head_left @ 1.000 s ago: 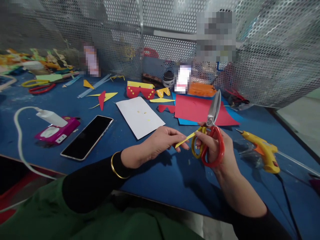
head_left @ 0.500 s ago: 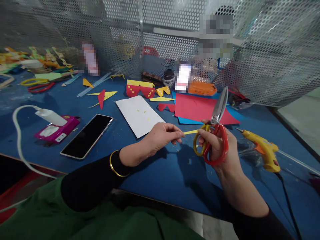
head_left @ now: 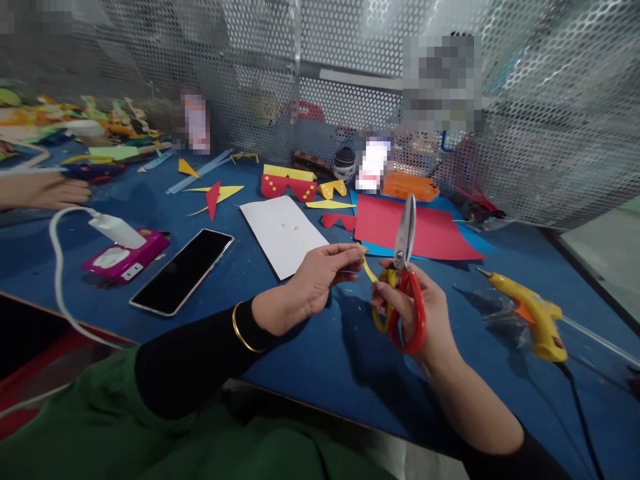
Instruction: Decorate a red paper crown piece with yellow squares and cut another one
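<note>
I log: slim yellow paper strip [head_left: 369,268], likely light, crease-prone, best end-held; left hand [head_left: 320,277] pinches its eleven-o'clock end, right hand [head_left: 435,312] its five-o'clock end plus red-and-yellow-handled metal scissors [head_left: 406,230].

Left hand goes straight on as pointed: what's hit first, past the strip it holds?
Probably the scissors in the right hand; depth is unclear, so the left hand might pass behind them.

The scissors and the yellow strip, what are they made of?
Scissors: silvery, glinting blades look like metal; the red handle is probably glossy plastic, since it's smooth and bright. Yellow strip: likely matte paper, as it's thin and bends.
</note>
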The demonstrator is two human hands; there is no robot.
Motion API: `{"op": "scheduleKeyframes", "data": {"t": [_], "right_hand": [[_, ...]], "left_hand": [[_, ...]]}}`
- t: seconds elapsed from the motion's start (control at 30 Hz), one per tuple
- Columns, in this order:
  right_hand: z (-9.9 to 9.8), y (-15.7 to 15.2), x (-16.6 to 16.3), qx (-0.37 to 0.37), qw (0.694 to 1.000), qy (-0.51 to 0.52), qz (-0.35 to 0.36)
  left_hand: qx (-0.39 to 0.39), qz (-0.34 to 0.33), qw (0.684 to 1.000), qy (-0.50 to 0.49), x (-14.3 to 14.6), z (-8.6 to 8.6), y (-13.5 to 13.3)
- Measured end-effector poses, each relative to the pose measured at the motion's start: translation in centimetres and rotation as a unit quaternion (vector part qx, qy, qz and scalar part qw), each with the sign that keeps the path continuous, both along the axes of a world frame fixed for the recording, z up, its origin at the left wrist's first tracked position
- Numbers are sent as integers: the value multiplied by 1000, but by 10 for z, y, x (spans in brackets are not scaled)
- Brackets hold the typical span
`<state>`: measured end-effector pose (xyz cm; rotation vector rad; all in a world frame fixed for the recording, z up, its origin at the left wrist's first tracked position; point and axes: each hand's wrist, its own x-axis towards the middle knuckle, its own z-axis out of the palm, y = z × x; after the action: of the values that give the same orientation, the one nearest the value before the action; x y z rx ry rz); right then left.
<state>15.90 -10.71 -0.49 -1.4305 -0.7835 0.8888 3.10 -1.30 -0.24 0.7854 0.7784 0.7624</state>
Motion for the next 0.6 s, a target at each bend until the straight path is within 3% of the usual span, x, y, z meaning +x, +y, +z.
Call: {"op": "scheduleKeyframes", "data": {"t": [0.2,0.4,0.6], "right_hand": [[-3,0,-4,6,999,12,32],[5,-3,8,55,997,-41,-19],[3,0,10,29,999,-12,6]], "left_hand": [[21,7,1000,3,-2,3,1],[85,-95,990,59,-4,9,-8],[187,-154,965,99,-5,5,-10]]}}
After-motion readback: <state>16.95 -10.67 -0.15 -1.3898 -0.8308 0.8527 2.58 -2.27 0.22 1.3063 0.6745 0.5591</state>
